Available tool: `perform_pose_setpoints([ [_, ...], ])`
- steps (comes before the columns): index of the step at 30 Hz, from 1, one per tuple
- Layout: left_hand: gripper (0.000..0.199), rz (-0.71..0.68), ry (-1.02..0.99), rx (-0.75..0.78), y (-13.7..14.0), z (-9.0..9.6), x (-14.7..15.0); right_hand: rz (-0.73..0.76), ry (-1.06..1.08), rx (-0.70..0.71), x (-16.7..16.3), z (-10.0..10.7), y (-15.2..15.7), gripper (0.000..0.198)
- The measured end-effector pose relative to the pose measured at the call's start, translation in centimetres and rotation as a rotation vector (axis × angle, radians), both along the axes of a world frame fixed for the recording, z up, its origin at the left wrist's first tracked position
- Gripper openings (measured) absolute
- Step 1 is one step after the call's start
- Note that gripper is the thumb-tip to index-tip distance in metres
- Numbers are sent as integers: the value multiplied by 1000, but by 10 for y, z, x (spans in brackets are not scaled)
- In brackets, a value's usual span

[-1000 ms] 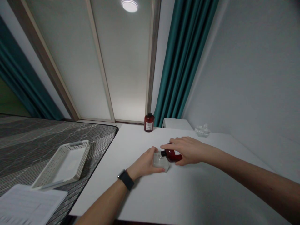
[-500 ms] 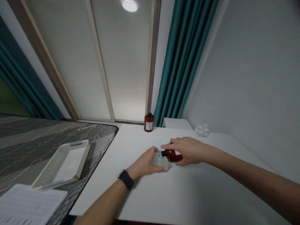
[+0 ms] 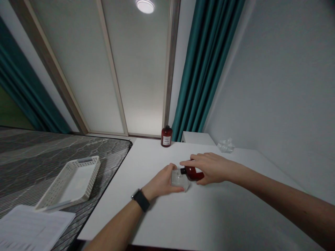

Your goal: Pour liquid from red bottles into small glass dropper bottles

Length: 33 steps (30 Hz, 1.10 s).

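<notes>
My left hand (image 3: 165, 180), with a dark watch on its wrist, is closed around a clear, see-through container (image 3: 179, 179) on the white table. In my right hand (image 3: 210, 168) lies a dark red-brown bottle (image 3: 193, 173), tipped on its side. The bottle's black neck end (image 3: 183, 171) points left, right at the container's upper edge. Whether liquid flows from it I cannot make out. A second red-brown bottle (image 3: 166, 137) with a white label stands upright at the table's far edge.
Crumpled clear plastic (image 3: 226, 145) lies at the back right, by the wall. Beyond the table (image 3: 183, 223) stands a low white cabinet (image 3: 198, 138). To the left, a white perforated basket (image 3: 68, 183) and paper sheets (image 3: 36, 228) rest on a grey patterned surface.
</notes>
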<state>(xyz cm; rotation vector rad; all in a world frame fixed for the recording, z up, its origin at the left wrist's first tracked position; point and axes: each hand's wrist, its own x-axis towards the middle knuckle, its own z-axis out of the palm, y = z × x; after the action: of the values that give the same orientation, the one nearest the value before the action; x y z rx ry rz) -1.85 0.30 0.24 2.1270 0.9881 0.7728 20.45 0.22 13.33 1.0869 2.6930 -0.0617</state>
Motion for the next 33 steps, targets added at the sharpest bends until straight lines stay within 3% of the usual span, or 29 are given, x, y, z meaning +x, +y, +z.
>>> perform_pose_setpoints([
  [33,62,2,9,-19,-1,2,1,-8,-17,-18,-3,4,1,73],
])
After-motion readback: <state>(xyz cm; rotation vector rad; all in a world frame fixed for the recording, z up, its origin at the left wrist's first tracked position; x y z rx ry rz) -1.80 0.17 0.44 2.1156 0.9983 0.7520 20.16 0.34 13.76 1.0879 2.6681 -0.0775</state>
